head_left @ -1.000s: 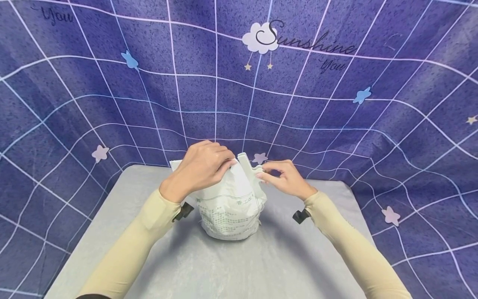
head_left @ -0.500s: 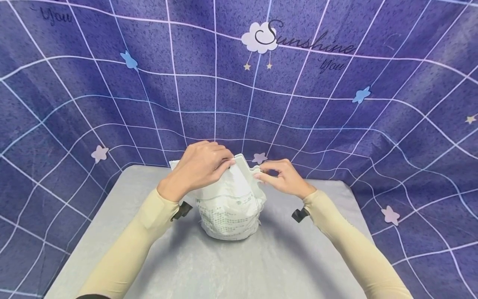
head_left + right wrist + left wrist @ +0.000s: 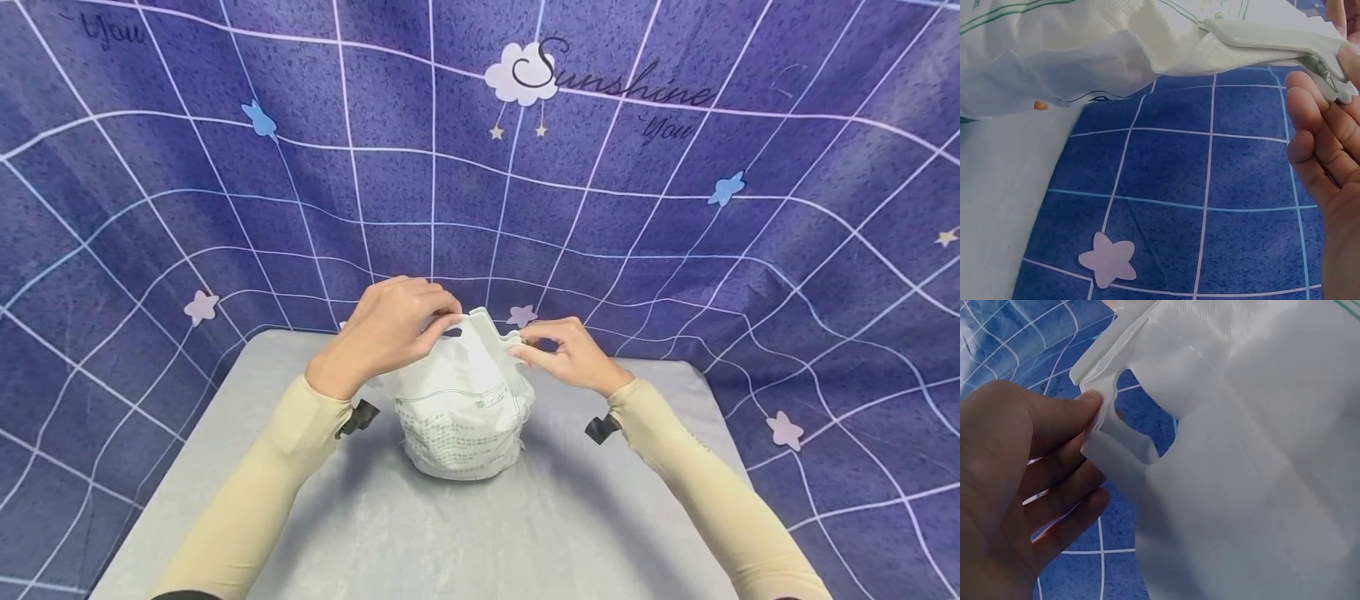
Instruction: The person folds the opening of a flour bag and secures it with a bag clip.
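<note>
A white plastic bag [image 3: 461, 421] with green print stands full at its base on the grey surface. Its folded top edge is pinched between the thumb and fingers of my left hand [image 3: 390, 325]. Beside that thumb an oval handle cutout shows, seen large in the left wrist view, where the bag's top [image 3: 1116, 447] hangs in creases. My right hand [image 3: 573, 354] pinches the wavy grip end of a pale bag clip [image 3: 489, 337]. The clip's long arm [image 3: 1266, 37] lies over the bag's top corner, and a metal spring is visible near its grips.
The grey cloth-covered table [image 3: 465, 542] spreads around the bag. Behind and at both sides hangs a purple-blue curtain [image 3: 480, 200] with a grid, stars and lettering. A dark strap [image 3: 358, 417] sits at the left wrist, another dark strap [image 3: 602, 429] at the right.
My left hand has drifted slightly left and up along the bag's top, bringing the handle cutout into view. The clip has moved left over the bag's top while my right hand keeps its pinch.
</note>
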